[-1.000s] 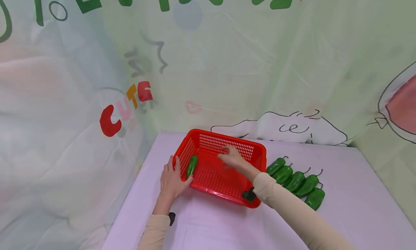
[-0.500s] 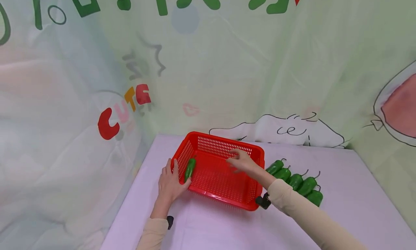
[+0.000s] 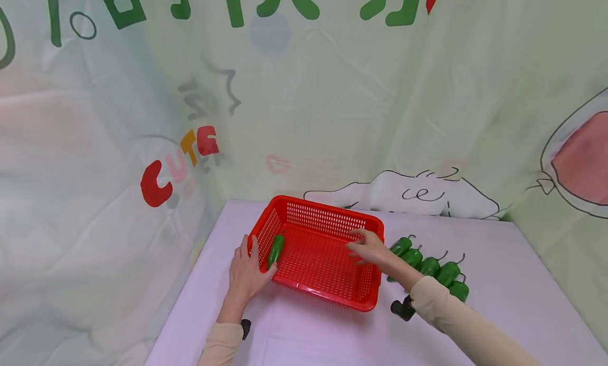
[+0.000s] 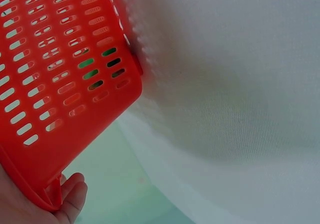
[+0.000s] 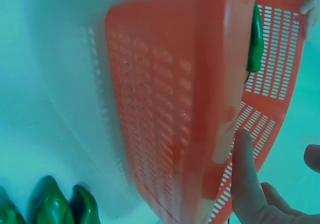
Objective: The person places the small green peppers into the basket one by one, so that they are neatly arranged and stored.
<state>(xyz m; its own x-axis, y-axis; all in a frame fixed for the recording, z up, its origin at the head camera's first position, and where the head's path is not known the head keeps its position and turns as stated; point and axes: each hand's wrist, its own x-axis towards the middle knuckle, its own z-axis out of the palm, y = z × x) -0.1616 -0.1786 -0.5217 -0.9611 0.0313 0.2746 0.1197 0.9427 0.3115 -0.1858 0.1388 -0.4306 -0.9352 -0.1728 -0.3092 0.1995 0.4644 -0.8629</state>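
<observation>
A red plastic basket [image 3: 315, 255] with slotted walls sits on the table. One green pepper [image 3: 276, 251] lies inside it along the left wall. My left hand [image 3: 244, 273] grips the basket's near-left corner; in the left wrist view, its fingers [image 4: 74, 196] curl at the rim. Over the basket's right end is my right hand [image 3: 372, 248], holding nothing, its fingers loosely bent and spread. To the right of the basket, several green peppers [image 3: 429, 266] with stems lie in a slanting row, partly behind the right forearm.
A pale lilac cloth covers the table [image 3: 503, 281]. Behind it and on the left hangs a printed fabric backdrop [image 3: 323, 123]. Small dark devices are worn on both wrists, the right one [image 3: 404, 308] near the table's middle.
My right hand has moved right, from over the basket's middle to over its right end, holding nothing. The left hand stays on the corner; the pepper inside lies as before.
</observation>
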